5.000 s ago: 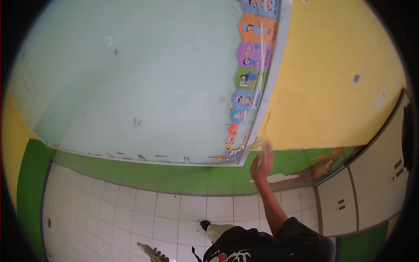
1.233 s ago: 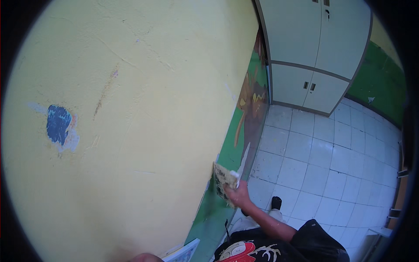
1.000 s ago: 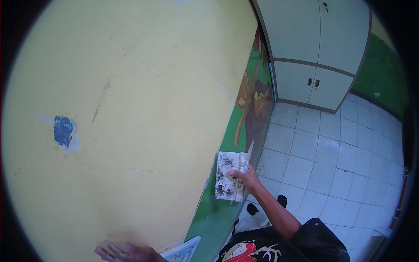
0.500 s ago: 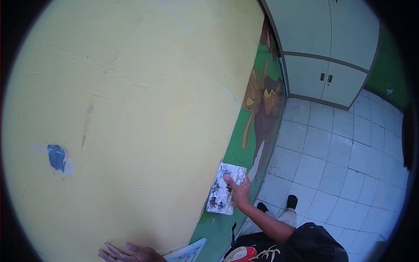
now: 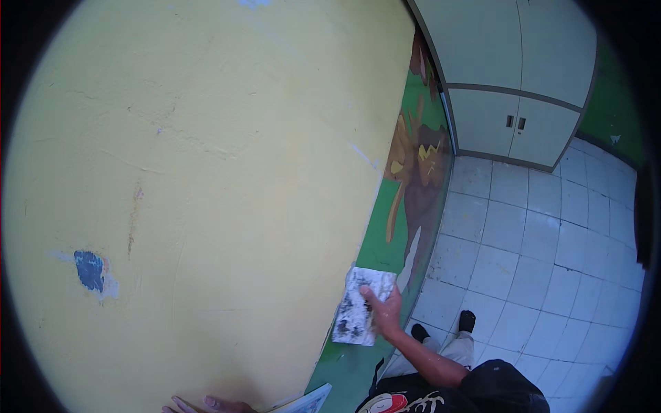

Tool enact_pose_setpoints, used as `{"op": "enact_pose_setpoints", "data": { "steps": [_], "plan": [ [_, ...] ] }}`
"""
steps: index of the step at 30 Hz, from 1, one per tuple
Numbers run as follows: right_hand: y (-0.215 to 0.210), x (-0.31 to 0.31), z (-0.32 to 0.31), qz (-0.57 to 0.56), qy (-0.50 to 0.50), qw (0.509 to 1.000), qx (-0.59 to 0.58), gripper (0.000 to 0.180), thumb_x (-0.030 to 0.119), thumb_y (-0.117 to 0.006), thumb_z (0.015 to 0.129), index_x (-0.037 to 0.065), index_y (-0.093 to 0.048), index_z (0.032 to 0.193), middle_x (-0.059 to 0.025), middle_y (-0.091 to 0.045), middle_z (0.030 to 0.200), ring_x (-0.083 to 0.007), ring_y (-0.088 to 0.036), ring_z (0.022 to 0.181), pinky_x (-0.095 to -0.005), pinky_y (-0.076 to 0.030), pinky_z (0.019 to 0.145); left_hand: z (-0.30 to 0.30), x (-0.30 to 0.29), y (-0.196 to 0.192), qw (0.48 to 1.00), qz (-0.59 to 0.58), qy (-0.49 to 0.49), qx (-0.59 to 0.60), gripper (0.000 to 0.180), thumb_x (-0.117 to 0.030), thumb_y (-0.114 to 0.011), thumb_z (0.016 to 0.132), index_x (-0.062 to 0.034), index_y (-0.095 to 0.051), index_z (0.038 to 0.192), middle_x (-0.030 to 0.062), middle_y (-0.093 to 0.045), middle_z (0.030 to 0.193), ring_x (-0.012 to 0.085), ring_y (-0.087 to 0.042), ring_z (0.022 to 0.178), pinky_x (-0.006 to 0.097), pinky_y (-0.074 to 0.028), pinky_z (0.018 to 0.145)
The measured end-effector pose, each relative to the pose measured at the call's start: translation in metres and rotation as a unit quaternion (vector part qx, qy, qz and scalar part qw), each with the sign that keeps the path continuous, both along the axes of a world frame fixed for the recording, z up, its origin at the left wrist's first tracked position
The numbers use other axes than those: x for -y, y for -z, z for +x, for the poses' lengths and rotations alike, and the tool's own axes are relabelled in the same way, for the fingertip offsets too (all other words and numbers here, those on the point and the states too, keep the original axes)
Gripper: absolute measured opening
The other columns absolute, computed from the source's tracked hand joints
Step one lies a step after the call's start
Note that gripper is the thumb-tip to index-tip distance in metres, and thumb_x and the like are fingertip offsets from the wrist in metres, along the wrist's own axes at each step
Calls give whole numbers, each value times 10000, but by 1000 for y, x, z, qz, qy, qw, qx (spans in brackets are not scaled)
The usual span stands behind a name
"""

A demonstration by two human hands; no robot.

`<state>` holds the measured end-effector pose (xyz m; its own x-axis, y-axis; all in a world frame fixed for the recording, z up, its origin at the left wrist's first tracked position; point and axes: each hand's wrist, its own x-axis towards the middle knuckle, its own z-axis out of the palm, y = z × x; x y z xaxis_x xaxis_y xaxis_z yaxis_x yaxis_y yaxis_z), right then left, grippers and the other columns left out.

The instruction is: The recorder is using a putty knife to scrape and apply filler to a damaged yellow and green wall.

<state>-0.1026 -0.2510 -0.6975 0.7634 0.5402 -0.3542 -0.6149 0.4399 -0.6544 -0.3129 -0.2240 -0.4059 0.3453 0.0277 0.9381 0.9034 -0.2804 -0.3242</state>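
My right hand [image 5: 385, 310] grips a flat rectangular board [image 5: 357, 313], white with dark smudges and a worn surface. Its thumb lies across the face that shows; the other fingers are hidden. The board is at the line where the yellow wall [image 5: 241, 193] meets a green painted band [image 5: 383, 242], overlapping both. Whether it touches the wall is hard to tell. At the lower edge my left hand [image 5: 210, 405] shows in part, its fingers spread on or close to the yellow wall and nothing in them. Beside it is the corner of a pale-framed picture [image 5: 313, 400].
The yellow wall has a blue-grey bare patch [image 5: 89, 270], scratches and stains. Brown painted shapes [image 5: 420, 172] cover the band farther up. To the right lie white floor tiles [image 5: 509, 268], with my feet [image 5: 467, 321] on them. A pale cabinet [image 5: 513, 124] stands beyond.
The view has shifted slightly, so the wall marks sit lower. My right hand and the board appear a little lower and farther right. Less of my left hand shows.
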Motion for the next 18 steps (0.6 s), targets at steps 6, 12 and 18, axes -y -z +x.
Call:
{"op": "enact_pose_setpoints", "data": {
  "steps": [6,12,18],
  "plan": [
    [6,-3,5,5,-24,999,25,483,205,-839,874,-6,-567,1214,-80,-705,1106,-139,-671,980,-312,-543,901,3,2,2,999,-9,14,34,624,-487,-505,1041,16,-553,1406,321,-343,1549,477,-294,1478,650,-349,1118],
    [-37,-23,-1,4,-4,999,44,540,271,-874,840,5,-592,1216,-58,-688,1050,-132,-636,940,-312,-525,873,-4,4,6,1000,2,-19,-10,608,-474,-517,1041,22,-556,1390,315,-370,1533,490,-336,1450,680,-301,1124],
    [-11,-1,4,21,-22,1000,2,450,206,-827,887,1,-586,1207,-80,-711,1096,-137,-672,982,-307,-545,895,0,2,3,1000,13,-8,-7,595,-468,-509,1044,22,-567,1377,305,-411,1515,482,-334,1453,692,-287,1127]
  ]
}}
